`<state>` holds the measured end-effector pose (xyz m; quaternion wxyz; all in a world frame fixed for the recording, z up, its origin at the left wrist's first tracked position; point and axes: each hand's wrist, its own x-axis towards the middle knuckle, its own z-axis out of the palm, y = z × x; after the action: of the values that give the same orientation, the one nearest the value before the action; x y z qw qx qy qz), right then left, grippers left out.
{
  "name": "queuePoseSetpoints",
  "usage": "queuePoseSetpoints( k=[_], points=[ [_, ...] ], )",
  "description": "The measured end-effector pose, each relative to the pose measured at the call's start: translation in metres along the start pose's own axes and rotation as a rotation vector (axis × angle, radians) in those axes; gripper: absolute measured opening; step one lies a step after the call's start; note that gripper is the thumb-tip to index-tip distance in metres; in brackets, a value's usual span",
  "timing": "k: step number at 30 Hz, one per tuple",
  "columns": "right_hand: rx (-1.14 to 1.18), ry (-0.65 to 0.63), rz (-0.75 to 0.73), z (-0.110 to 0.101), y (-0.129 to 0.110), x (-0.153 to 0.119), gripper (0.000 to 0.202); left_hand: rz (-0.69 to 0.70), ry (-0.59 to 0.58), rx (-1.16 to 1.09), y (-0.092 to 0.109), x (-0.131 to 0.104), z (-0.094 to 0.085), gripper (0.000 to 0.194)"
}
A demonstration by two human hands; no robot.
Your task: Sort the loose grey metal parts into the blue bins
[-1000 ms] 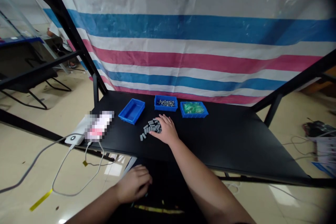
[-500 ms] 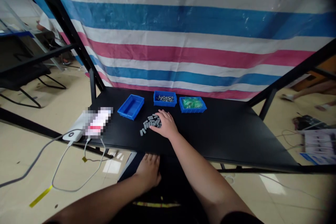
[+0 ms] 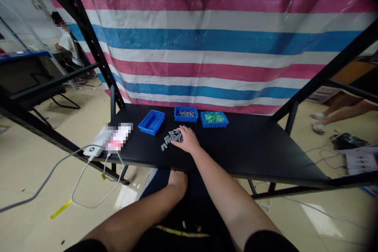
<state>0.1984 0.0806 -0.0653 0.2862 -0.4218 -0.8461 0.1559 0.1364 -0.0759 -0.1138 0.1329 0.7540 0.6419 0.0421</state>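
A loose pile of small grey cylindrical pieces (image 3: 173, 138) lies on the black table. My right hand (image 3: 188, 139) rests against the pile's right side, thumb and fingers apart, palm down; whatever is under the palm is hidden. My left hand (image 3: 178, 180) is low over my lap, its fingers out of sight under the table's front edge. Behind the pile stand a blue bin (image 3: 151, 122) with nothing visible inside, a blue bin of small shiny metal parts (image 3: 186, 114), and a blue bin with green plastic packets (image 3: 214, 118).
A pixelated phone (image 3: 118, 138) and a white power bank (image 3: 93, 150) with cables lie at the table's left end. Black frame posts and a striped sheet (image 3: 201, 59) close off the back. A person (image 3: 68, 45) sits far left; another person's legs (image 3: 339, 112) show at right.
The camera view has tilted up and shifted slightly. My left hand's fingers have slipped out of sight under the table edge. My right hand stays by the grey pieces.
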Motion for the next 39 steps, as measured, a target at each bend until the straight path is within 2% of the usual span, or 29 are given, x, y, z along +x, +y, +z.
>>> queuePoseSetpoints(
  k=[3,5,6,7,9,11,12,14,17,20,23,26,30,34,37,39],
  points=[
    [-0.004,-0.005,0.001,0.000,0.000,0.000,0.074,0.056,-0.094,0.030,0.002,-0.029,-0.017,0.040],
    [-0.004,-0.006,0.002,0.000,0.000,0.000,0.076,0.109,-0.123,0.018,0.001,-0.051,-0.039,0.023],
    [-0.003,-0.001,0.003,0.001,0.000,-0.001,0.075,0.136,-0.102,-0.038,-0.001,-0.059,-0.052,0.017],
    [-0.001,0.007,0.005,0.001,0.000,-0.001,0.074,0.169,-0.023,-0.118,-0.005,-0.065,-0.066,0.015],
    [0.002,0.028,0.008,0.002,-0.001,-0.001,0.072,0.159,0.223,-0.218,-0.017,-0.066,-0.092,0.019],
    [0.004,0.050,0.008,0.002,-0.001,-0.001,0.070,0.088,0.461,-0.279,-0.037,-0.054,-0.108,0.022],
    [0.005,0.060,0.006,0.002,-0.001,-0.001,0.068,0.059,0.545,-0.291,-0.049,-0.044,-0.111,0.022],
    [0.008,0.080,0.008,0.001,-0.002,-0.001,0.062,0.032,0.646,-0.271,-0.071,-0.020,-0.106,0.028],
    [0.028,0.115,0.020,0.001,-0.002,-0.001,0.049,0.010,0.614,-0.166,-0.093,0.012,-0.086,0.075],
    [0.059,0.137,0.025,0.001,0.000,0.000,0.039,0.026,0.531,-0.127,-0.094,0.036,-0.072,0.095],
    [0.085,0.167,0.051,0.002,0.004,0.002,0.035,0.044,0.511,-0.115,-0.087,0.058,-0.074,0.105],
    [0.119,0.219,0.073,0.001,0.006,0.003,0.031,0.039,0.510,-0.067,-0.084,0.080,-0.086,0.104],
    [0.175,0.288,0.106,-0.002,0.006,0.003,0.023,0.003,0.487,-0.043,-0.092,0.101,-0.095,0.105],
    [0.188,0.361,0.141,-0.007,0.011,0.008,0.019,0.024,0.497,-0.067,-0.098,0.106,-0.094,0.102],
    [0.155,0.464,0.231,-0.009,0.024,0.018,0.029,0.100,0.529,-0.118,-0.097,0.104,-0.094,0.089],
    [0.153,0.492,0.299,-0.010,0.035,0.027,0.039,0.093,0.564,-0.147,-0.097,0.103,-0.096,0.076]
  ],
)
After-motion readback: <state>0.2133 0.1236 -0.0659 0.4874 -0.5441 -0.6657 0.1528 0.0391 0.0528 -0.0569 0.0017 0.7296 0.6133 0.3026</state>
